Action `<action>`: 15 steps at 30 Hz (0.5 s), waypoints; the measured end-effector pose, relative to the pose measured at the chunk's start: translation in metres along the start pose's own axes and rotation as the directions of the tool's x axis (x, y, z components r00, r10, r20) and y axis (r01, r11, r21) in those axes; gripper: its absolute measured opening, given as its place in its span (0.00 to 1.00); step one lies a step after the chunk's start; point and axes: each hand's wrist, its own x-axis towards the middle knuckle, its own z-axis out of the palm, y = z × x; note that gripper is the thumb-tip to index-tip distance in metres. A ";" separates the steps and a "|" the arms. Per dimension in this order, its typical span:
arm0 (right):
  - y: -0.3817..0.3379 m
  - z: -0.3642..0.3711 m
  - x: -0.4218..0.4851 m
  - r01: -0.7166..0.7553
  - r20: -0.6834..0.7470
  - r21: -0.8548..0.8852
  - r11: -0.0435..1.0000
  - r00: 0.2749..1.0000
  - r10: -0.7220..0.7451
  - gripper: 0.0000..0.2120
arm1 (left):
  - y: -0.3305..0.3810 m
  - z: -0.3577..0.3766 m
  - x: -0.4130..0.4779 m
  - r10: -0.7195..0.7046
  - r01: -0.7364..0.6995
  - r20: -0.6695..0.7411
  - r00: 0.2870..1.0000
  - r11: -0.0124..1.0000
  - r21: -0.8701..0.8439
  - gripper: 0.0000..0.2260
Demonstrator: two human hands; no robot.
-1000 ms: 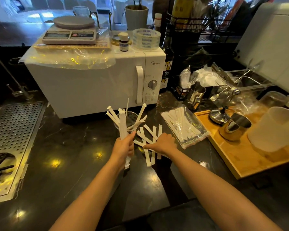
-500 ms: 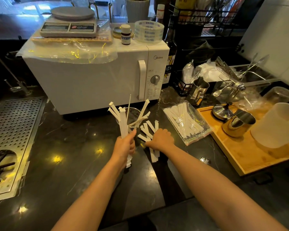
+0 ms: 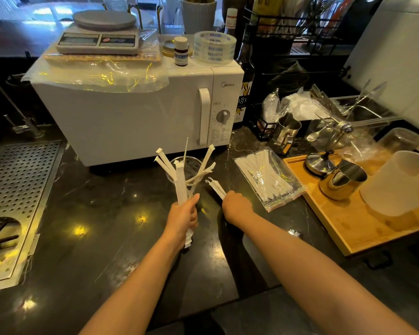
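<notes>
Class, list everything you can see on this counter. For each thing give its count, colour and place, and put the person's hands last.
Stick bundle: several, white paper-wrapped, fanned up from the left hand.
Smaller stick bunch: a few, white, in the right hand.
Cup: one, clear, behind the bundle.
Bag of sticks: one, clear, right of the hands.
Microwave: one, white, back of the counter.
Scale: one, grey, on the microwave.
Tape roll: one, clear, on the microwave.
Wooden tray: one, tan, far right.
Steel jug: one, silver, on the tray.
Drain grille: one, silver, far left.
Left hand: grip round the bundle.
Right hand: grip round the smaller bunch.
</notes>
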 end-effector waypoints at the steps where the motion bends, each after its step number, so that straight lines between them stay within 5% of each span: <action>1: 0.002 0.000 0.000 -0.004 0.003 0.009 1.000 1.000 0.004 0.16 | 0.000 0.000 -0.001 -0.001 0.001 0.002 1.000 1.000 -0.001 0.18; 9: 0.026 -0.002 -0.002 0.057 -0.043 0.013 0.998 0.997 -0.057 0.12 | 0.002 0.001 -0.004 0.010 -0.010 0.004 1.000 1.000 0.000 0.16; 12: 0.035 -0.009 0.001 0.060 -0.107 0.231 0.971 0.994 -0.036 0.12 | 0.004 0.002 -0.005 0.016 -0.016 0.017 1.000 1.000 -0.001 0.16; 15: 0.039 -0.027 -0.002 0.084 -0.218 0.539 0.838 0.975 0.043 0.13 | 0.005 0.005 -0.005 0.024 -0.023 0.025 0.999 1.000 -0.012 0.14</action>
